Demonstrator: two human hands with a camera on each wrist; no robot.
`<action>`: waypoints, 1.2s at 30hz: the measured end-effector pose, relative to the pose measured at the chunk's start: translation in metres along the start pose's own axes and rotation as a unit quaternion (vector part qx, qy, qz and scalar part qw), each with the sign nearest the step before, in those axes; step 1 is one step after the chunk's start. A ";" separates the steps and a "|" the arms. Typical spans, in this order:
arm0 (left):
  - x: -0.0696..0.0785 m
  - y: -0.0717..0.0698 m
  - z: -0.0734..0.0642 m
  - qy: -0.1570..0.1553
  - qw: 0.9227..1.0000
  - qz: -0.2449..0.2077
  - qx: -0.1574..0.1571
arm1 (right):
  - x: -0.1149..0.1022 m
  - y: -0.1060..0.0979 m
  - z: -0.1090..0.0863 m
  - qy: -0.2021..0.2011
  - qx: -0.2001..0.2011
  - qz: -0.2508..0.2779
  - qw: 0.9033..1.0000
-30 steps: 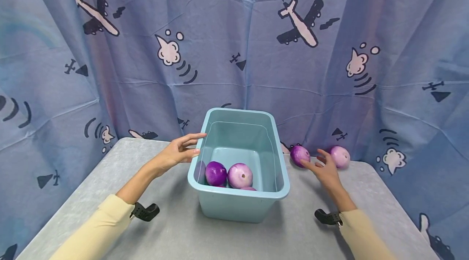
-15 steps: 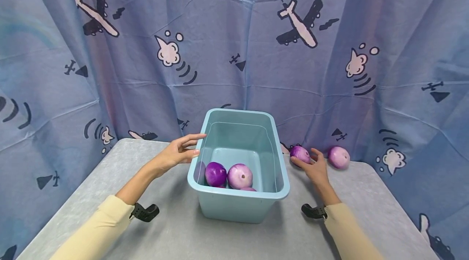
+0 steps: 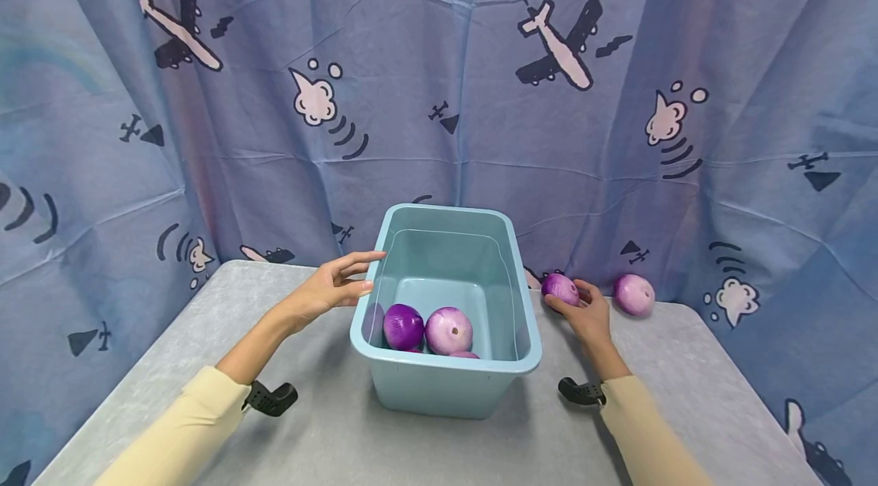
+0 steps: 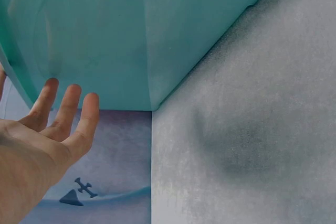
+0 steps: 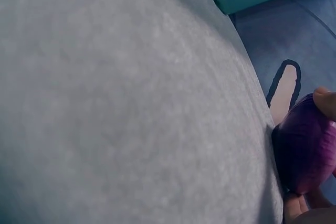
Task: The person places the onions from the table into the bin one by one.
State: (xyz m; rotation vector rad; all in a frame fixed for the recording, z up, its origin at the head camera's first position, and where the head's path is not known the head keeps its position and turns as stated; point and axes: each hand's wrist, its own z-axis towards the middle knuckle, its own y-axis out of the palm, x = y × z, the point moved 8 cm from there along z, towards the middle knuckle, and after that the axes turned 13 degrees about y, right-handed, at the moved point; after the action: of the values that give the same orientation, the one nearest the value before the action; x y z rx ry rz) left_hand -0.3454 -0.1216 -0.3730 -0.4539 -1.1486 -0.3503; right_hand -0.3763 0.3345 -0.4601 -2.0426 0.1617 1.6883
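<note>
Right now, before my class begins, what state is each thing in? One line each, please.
Bin: upright, open-topped, partly filled
Left hand: fingers extended at the bin's rim
Held onion: in the right hand's grip; lifted or not, unclear
Loose onion: unheld, on the table
Dark onion: unheld, inside the bin
Pale onion: unheld, inside the bin
Lower onion: mostly hidden inside the bin
Curtain: hanging, creased
</note>
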 end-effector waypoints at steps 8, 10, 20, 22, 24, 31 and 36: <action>0.000 0.000 0.000 0.002 1.000 0.000 0.001 | 0.003 -0.002 0.002 0.004 -0.006 -0.016 1.000; 0.000 0.000 0.000 0.002 1.000 0.001 0.002 | 0.004 -0.004 0.003 0.006 -0.009 -0.020 1.000; -0.001 0.000 0.000 0.002 1.000 -0.005 0.001 | 0.007 -0.013 0.003 0.006 -0.028 -0.031 0.999; -0.001 0.000 0.000 0.002 1.000 -0.002 0.001 | 0.007 -0.016 0.003 0.004 -0.031 -0.034 0.999; 0.000 0.000 0.000 0.001 1.000 -0.001 0.001 | 0.007 -0.019 0.003 0.003 -0.034 -0.034 0.999; 0.001 0.000 0.000 -0.001 1.000 0.004 0.002 | 0.007 -0.025 0.001 0.000 -0.047 -0.055 0.997; 0.001 0.000 0.000 -0.002 1.000 0.005 0.001 | 0.005 -0.029 -0.002 -0.011 -0.054 -0.061 0.997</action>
State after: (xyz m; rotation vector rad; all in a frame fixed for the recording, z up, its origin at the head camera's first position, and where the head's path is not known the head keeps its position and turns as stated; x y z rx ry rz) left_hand -0.3452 -0.1219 -0.3722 -0.4585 -1.1492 -0.3395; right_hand -0.3619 0.3602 -0.4560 -2.0647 -0.0617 1.6759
